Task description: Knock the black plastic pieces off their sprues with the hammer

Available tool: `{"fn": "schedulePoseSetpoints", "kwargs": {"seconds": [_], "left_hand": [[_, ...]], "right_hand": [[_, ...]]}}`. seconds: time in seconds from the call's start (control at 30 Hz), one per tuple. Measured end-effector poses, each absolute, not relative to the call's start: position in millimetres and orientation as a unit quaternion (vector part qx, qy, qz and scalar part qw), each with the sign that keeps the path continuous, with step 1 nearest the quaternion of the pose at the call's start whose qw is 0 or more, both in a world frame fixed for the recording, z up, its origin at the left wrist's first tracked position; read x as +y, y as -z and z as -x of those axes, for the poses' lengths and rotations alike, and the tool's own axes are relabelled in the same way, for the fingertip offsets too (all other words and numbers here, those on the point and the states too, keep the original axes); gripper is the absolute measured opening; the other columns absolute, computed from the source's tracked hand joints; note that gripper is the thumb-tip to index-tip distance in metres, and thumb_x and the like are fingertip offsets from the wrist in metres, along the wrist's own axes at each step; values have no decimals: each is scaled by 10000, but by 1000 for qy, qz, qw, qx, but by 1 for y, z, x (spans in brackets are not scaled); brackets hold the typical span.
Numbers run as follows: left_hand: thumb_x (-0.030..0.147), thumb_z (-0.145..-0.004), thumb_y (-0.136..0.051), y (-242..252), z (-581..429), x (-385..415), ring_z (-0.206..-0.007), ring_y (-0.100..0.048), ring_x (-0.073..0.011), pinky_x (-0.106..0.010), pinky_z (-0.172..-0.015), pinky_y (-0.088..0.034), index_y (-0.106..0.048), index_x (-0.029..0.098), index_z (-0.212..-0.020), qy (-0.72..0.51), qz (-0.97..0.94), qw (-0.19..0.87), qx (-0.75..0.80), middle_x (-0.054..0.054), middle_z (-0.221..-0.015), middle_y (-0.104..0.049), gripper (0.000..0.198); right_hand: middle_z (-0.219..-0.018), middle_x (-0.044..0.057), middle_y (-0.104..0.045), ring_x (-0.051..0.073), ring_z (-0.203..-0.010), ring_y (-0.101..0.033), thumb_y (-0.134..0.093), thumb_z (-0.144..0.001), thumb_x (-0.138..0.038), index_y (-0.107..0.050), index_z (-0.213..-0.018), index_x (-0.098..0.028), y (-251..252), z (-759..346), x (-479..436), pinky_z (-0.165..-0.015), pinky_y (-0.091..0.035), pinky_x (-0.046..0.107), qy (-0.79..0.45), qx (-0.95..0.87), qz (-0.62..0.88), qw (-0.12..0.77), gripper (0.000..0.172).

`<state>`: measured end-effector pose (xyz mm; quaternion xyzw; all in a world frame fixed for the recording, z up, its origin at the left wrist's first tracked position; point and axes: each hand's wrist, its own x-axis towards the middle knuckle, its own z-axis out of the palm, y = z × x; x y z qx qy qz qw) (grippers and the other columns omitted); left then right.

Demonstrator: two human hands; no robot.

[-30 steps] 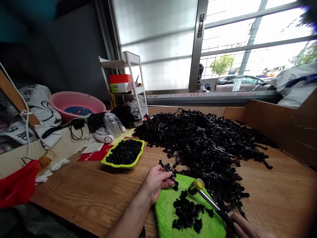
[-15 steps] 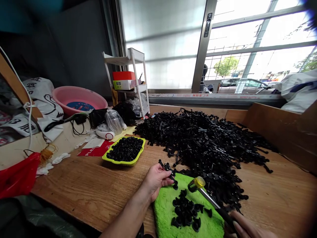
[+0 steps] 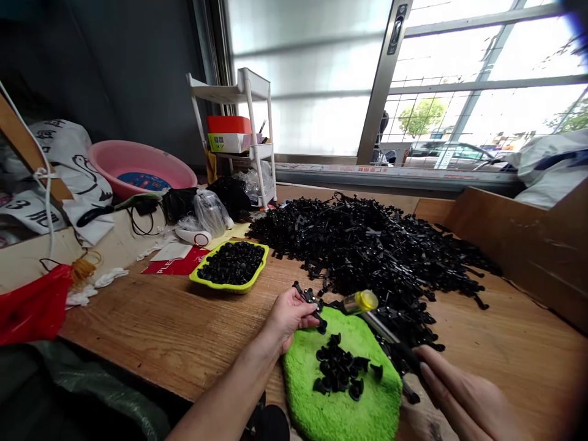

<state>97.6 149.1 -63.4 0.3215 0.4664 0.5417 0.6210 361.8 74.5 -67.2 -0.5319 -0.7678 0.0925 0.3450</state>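
Observation:
Pinched in my left hand is a small black plastic part with round ends, held over the far left edge of a fluffy green cloth. My right hand grips the black handle of a mallet with a metal shaft. Its yellow, see-through head is blurred and hangs above the cloth's far edge, right of the black part and apart from it. Several loose black mushroom-shaped pieces lie on the cloth between my hands.
A large heap of black parts spreads behind the cloth. To the left stands a yellow-green tray of small black pieces. Farther back are a white shelf rack and a pink basin. A brown board borders the right side.
The mallet head has risen slightly, and my right hand has moved up a little with it. My left hand keeps its pinch on the black part. The whole view has shifted slightly.

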Motion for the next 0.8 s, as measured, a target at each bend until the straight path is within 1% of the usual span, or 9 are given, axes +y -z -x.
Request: {"fn": "schedulePoseSetpoints", "kwargs": {"seconds": [0.13,0.2,0.3,0.37,0.43,0.5,0.6,0.7,0.8], "left_hand": [[56,-645,-643,64,-98,149,-478,-563,-69,-171,-448,-500,-450,132,-681,-554,-324,606,470,19,-591,-566,211],[66,-638,-649,65,-99,150,-475,-561,-71,-177,-446,-501,-447,134,-685,-559,-326,599,471,21,-591,-565,218],[87,-629,-656,68,-99,151,-453,-547,-66,-186,-436,-498,-448,136,-689,-560,-330,597,470,20,-594,-571,222],[86,-622,-656,70,-99,152,-451,-545,-63,-180,-432,-492,-450,134,-689,-558,-332,598,470,15,-604,-581,221],[84,-616,-653,71,-99,153,-459,-555,-68,-169,-425,-482,-455,132,-693,-556,-333,598,473,9,-611,-591,217],[90,-613,-652,71,-98,153,-455,-561,-73,-161,-415,-471,-459,130,-696,-553,-333,597,476,6,-606,-597,214],[102,-601,-661,69,-96,154,-410,-546,-75,-149,-380,-432,-463,128,-683,-546,-340,599,477,12,-553,-587,216],[114,-586,-676,67,-98,153,-393,-541,-74,-126,-357,-375,-473,123,-682,-545,-350,597,472,12,-541,-582,224],[131,-596,-675,66,-97,144,-434,-546,-57,-107,-367,-325,-504,119,-752,-568,-356,580,464,1,-614,-604,232]], "right_hand": [[-749,47,-655,217,-668,-627,-234,-913,-410,-529,-961,-245,50,-338,83,-453,-434,240,-55,-835,506,210,342],[-647,29,-614,209,-592,-608,-202,-917,-404,-524,-916,-249,49,-332,86,-416,-405,239,-63,-842,501,189,357],[-729,29,-614,188,-674,-605,-237,-925,-388,-460,-1067,-239,52,-333,87,-525,-439,230,-91,-816,507,262,303],[-711,33,-612,197,-671,-606,-230,-923,-403,-468,-1061,-236,53,-334,86,-518,-440,238,-90,-818,521,226,322],[-689,38,-617,214,-647,-613,-184,-918,-419,-510,-925,-251,54,-333,86,-462,-422,248,-77,-837,520,154,368],[-753,54,-636,225,-712,-622,-133,-916,-416,-504,-853,-256,55,-330,86,-458,-420,248,-78,-843,514,142,409],[-849,80,-642,245,-817,-613,-120,-913,-438,-509,-927,-246,57,-327,88,-504,-445,266,-105,-823,540,141,434],[-800,71,-642,255,-774,-614,-125,-913,-458,-539,-998,-238,60,-337,88,-584,-476,323,-142,-807,562,114,476],[-790,50,-648,238,-773,-614,-192,-902,-515,-598,-945,-234,68,-355,82,-643,-498,308,-175,-807,522,213,496]]}}
